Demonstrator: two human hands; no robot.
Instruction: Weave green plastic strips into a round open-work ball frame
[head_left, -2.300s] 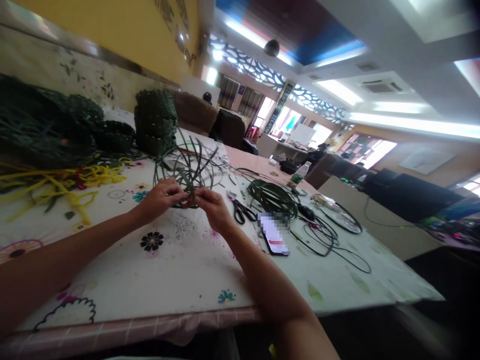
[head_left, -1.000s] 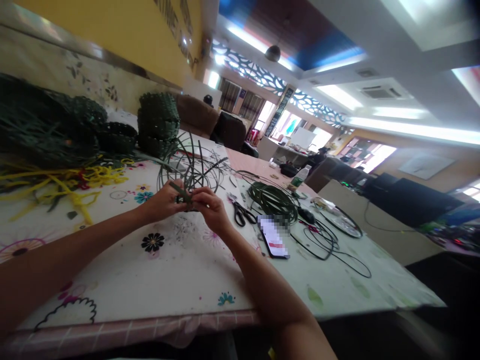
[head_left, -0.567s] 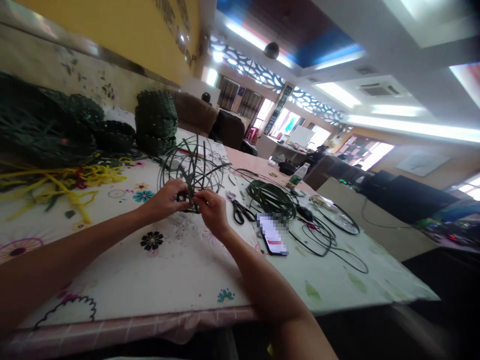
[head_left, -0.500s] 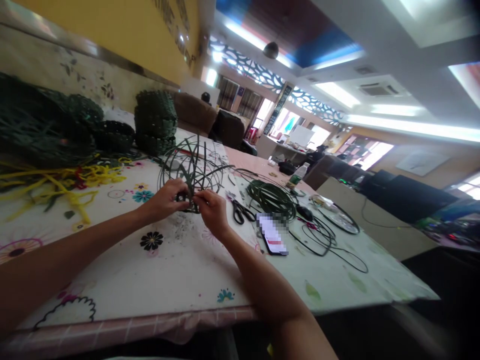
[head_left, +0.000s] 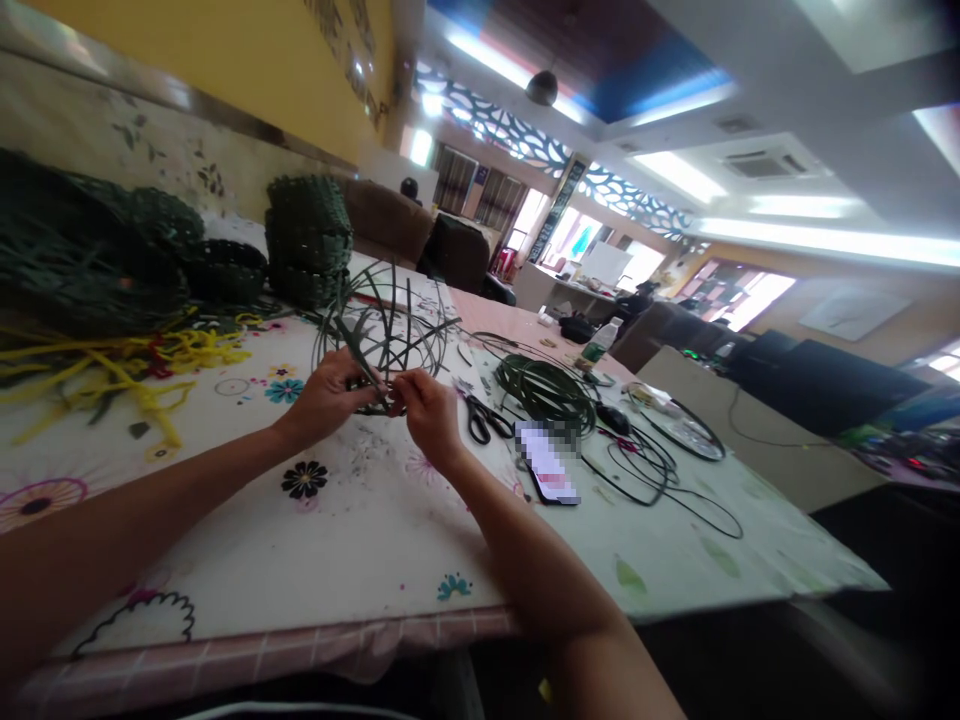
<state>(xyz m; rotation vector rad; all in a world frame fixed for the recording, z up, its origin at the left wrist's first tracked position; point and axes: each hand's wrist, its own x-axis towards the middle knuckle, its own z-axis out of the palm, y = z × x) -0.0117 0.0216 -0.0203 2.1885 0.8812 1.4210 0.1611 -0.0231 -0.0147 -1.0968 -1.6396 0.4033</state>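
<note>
An open lattice of dark green weaving strips (head_left: 396,312), part of a basket being woven, stands on the flowered tablecloth (head_left: 247,550). My left hand (head_left: 335,395) is closed on strips at its near left side, and one strip slants up from the fingers. Close beside it, my right hand (head_left: 424,408) pinches a strip at the near right edge. The fingertips of both hands almost meet and hide the woven part between them. Black-handled scissors (head_left: 484,418) lie right of my right hand, next to a coil of green strip (head_left: 546,392).
Finished dark green baskets (head_left: 309,240) stand at the back left, with yellow strips (head_left: 161,360) in front. To the right lie a phone (head_left: 549,465), a computer mouse (head_left: 613,418) and loose loops of strip (head_left: 660,470). A plastic bottle (head_left: 598,345) stands behind the coil.
My left hand has turned slightly and moved a little left, and a strip by its fingers now slants more. My right hand has shifted slightly. The view has tilted a little.
</note>
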